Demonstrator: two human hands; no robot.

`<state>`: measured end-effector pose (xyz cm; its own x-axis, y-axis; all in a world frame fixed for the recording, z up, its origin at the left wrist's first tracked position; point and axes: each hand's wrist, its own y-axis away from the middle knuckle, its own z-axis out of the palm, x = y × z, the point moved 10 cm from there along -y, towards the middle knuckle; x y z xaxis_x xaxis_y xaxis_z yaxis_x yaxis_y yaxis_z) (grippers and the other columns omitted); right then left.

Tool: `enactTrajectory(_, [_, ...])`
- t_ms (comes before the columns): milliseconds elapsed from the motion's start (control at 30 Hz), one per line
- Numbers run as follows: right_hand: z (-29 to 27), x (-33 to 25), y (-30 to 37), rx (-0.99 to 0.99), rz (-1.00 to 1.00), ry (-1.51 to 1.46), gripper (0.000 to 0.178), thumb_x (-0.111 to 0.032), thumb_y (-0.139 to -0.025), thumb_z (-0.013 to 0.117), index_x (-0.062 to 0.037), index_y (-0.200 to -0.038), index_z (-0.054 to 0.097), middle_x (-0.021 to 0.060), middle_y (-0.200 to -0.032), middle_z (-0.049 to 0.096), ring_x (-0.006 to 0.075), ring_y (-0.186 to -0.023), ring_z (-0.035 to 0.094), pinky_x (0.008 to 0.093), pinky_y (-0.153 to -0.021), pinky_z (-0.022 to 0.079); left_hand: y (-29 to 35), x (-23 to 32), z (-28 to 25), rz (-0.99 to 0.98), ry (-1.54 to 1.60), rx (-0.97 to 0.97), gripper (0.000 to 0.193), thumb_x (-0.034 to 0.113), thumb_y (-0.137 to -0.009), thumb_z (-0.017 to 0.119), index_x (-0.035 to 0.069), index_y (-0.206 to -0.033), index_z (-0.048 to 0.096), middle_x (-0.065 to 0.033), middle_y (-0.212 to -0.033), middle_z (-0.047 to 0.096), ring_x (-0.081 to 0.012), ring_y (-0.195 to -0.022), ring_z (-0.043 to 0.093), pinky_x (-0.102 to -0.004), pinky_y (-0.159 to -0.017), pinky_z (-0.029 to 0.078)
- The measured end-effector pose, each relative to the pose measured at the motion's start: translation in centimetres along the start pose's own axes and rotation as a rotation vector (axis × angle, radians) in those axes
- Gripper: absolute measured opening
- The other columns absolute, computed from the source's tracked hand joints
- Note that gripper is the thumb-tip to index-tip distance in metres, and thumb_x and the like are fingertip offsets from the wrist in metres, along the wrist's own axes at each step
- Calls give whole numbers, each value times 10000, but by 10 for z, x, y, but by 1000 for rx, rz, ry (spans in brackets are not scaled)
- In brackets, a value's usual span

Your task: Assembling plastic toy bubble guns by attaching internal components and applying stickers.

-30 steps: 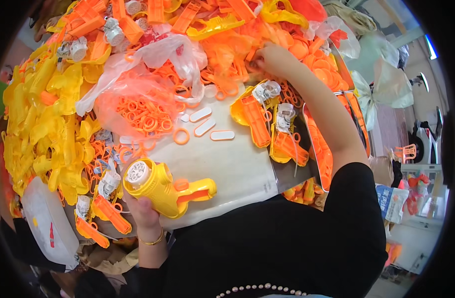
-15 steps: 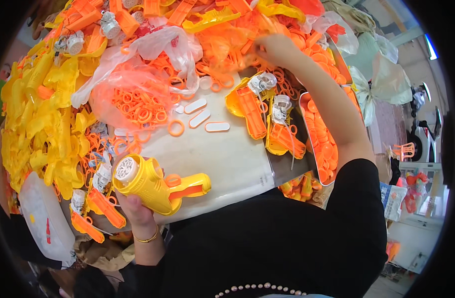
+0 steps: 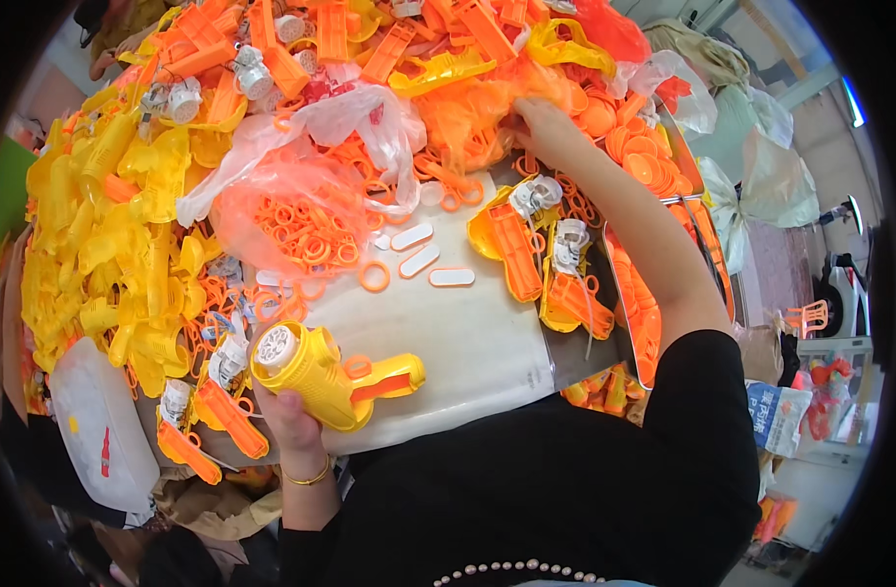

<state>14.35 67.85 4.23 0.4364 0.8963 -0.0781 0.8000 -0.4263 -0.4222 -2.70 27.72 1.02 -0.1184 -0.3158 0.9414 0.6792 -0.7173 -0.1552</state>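
Note:
My left hand is wrapped round a yellow toy gun, its wide mouth tilted up at the left and its handle pointing right. A white round piece with holes fills the mouth, and orange parts show at the trigger and handle. At the far side of the table, my right hand reaches into an orange plastic bag. Its fingertips are hidden among the bag and orange parts. Several white oval pieces and an orange ring lie between the hands.
Yellow shells with orange boxes lie right, others left. A heap of yellow shells rises at the left. A clear bag of orange rings lies mid-table. A metal tray of orange discs stands beside my right arm.
The whole view has shifted, moving the table's contents rightward and down. My right hand, blurred before, now shows sharply at the orange bag. The left hand keeps its hold on the toy gun.

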Motion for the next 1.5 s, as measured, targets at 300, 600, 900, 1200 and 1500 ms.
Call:
enactTrajectory(300, [-14, -6, 0, -399, 261, -113, 191, -216, -767, 597, -44, -823, 660, 133, -755, 621, 289, -713, 615, 395, -644, 485, -1, 5, -9, 24, -76, 28, 739, 523, -826, 554, 1, -1299, 330, -166, -1039, 563, -265, -835, 617, -375, -715, 534])
enactTrajectory(600, [-55, -58, -31, -269, 61, -225, 173, -125, -798, 590, -33, -930, 653, 99, -851, 650, 216, -773, 624, 311, -712, 491, -12, 11, 13, 3, 30, -36, 749, 502, -803, 598, -12, -1288, 350, -169, -1020, 567, -261, -832, 614, -368, -713, 533])
enactTrajectory(900, [19, -80, -146, -193, -45, -13, 219, -93, -815, 492, -62, -990, 621, 147, -958, 643, 320, -891, 618, 398, -771, 501, -6, -43, 42, -487, 79, -291, 697, 367, -762, 707, -5, -1258, 389, -99, -1080, 567, -190, -959, 588, -312, -818, 495])
enactTrajectory(1200, [77, -30, -197, -417, 37, 228, 268, -143, -790, 543, -90, -1039, 623, 155, -913, 651, 320, -882, 628, 407, -760, 509, -6, -59, 37, -636, 221, -235, 721, 383, -743, 731, -1, -1249, 390, -116, -1103, 564, -218, -973, 591, -333, -829, 501])
enactTrajectory(1500, [100, -19, -212, -331, 255, 20, 320, -119, -782, 571, -64, -1095, 612, 170, -1041, 620, 301, -956, 598, 380, -807, 486, -9, -58, 38, -656, 197, -227, 740, 382, -734, 739, 0, -1259, 383, -122, -1105, 559, -215, -976, 588, -333, -831, 497])
